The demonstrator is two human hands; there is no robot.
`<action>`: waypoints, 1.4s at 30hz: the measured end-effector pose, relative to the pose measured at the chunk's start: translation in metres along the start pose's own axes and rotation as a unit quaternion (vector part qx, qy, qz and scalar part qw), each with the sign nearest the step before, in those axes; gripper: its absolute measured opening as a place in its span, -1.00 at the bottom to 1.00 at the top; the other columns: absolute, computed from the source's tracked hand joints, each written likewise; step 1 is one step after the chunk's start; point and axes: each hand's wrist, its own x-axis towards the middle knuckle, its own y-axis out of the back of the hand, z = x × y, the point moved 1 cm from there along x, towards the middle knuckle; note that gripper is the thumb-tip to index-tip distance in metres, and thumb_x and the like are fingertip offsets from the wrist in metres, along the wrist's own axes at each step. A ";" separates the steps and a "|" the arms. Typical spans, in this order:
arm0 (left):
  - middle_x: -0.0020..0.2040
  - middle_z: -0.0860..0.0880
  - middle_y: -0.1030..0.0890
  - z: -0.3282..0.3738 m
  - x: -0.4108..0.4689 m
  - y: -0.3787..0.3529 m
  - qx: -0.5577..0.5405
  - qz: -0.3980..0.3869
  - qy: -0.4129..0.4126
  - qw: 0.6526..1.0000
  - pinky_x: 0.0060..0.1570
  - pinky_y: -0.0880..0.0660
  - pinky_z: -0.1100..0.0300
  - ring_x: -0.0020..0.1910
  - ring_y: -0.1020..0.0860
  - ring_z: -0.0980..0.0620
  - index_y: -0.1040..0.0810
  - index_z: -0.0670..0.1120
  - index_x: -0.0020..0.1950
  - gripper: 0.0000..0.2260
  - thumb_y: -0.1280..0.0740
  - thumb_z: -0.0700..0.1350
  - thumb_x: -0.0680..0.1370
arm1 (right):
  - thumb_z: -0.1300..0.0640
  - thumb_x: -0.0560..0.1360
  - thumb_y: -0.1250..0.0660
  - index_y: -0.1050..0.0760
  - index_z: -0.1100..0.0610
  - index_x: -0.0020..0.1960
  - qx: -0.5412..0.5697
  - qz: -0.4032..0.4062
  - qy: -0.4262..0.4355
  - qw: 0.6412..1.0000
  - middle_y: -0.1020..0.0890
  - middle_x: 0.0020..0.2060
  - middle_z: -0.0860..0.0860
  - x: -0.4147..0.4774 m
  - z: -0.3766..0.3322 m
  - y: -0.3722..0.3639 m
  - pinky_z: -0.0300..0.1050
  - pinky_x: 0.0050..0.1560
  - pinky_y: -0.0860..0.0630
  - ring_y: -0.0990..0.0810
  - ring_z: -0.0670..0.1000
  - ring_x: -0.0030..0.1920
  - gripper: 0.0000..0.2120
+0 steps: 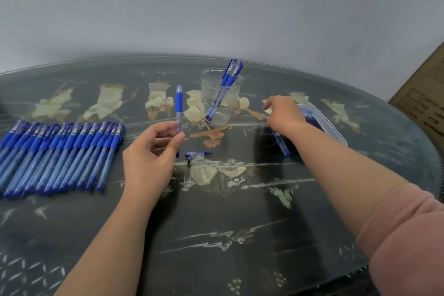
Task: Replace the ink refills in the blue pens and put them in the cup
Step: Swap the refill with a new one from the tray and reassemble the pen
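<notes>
Table [216, 223]: dark, glossy, painted with pale figures; it carries all that we list below.
Left hand [149, 151]: raised over the middle of the table; its grip pinches the lower end of a pen barrel [178, 108] between thumb and fingertips.
Pen barrel: upright, clear with a blue rubber sleeve, uncapped, and held just left of the cup.
Right hand [284, 113]: stretched toward the tray, its fingers bent downward; we read its grip as closed round an ink refill [280, 143].
Ink refill: a thin blue stick slanting out from under the palm toward us.
Cup [211, 84]: clear glass, upright, near the far edge, between the two hands.
Finished pens [225, 84]: two, capped, leaning in the cup with their caps above the rim.
Pen row [60, 151]: many blue pens lying side by side, touching, at the left.
Pen cap [197, 154]: lying on the table just right of the left hand, with a small dark piece [189, 161] beside it.
Tray [336, 132]: white plastic, at the right, holding blue refills [313, 121].
Sleeve [408, 235]: pink, pushed up the right arm.
Cardboard box [422, 98]: at the far right edge.
</notes>
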 end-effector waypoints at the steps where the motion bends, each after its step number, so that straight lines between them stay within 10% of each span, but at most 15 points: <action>1: -0.08 0.08 -0.66 0.000 0.000 0.000 0.000 0.000 -0.001 1.000 0.02 -0.59 0.18 -0.08 -0.65 0.12 -0.60 0.14 0.05 -0.79 -0.44 -0.15 0.50 | 0.37 0.49 -0.35 -0.50 0.12 0.31 0.001 0.000 0.001 1.000 -0.52 0.25 0.13 -0.001 -0.001 0.000 0.09 0.03 -0.62 -0.61 0.14 0.05 -0.59; 11: -0.11 0.10 -0.66 0.000 -0.001 0.000 0.002 0.014 -0.012 1.000 -0.04 -0.57 0.29 -0.08 -0.64 0.15 -0.59 0.15 0.03 -0.79 -0.44 -0.15 0.50 | 0.41 0.49 -0.22 -0.60 0.18 0.15 0.051 0.137 -0.091 0.985 -0.60 0.17 0.16 -0.010 0.024 0.041 -0.02 0.08 -0.49 -0.56 0.19 0.16 -0.68; 19: -0.12 0.16 -0.66 -0.001 -0.002 0.001 0.009 0.016 -0.016 1.000 -0.06 -0.57 0.34 -0.11 -0.63 0.20 -0.61 0.13 0.04 -0.79 -0.44 -0.16 0.50 | 0.39 0.43 -0.38 -0.67 0.20 -0.18 0.078 0.025 -0.135 0.988 -0.68 -0.11 0.14 -0.018 0.057 0.029 0.01 0.02 -0.62 -0.59 0.10 -0.15 -0.86; 42: -0.10 0.10 -0.66 -0.001 -0.002 0.000 0.015 0.000 -0.017 1.000 -0.04 -0.54 0.30 -0.11 -0.62 0.21 -0.59 0.18 0.01 -0.76 -0.44 -0.17 0.50 | 0.44 0.44 -0.23 -0.66 0.30 -0.09 0.141 0.018 -0.153 0.978 -0.55 -0.26 0.14 -0.020 0.054 0.015 -0.08 -0.25 -0.45 -0.50 0.14 -0.27 -0.76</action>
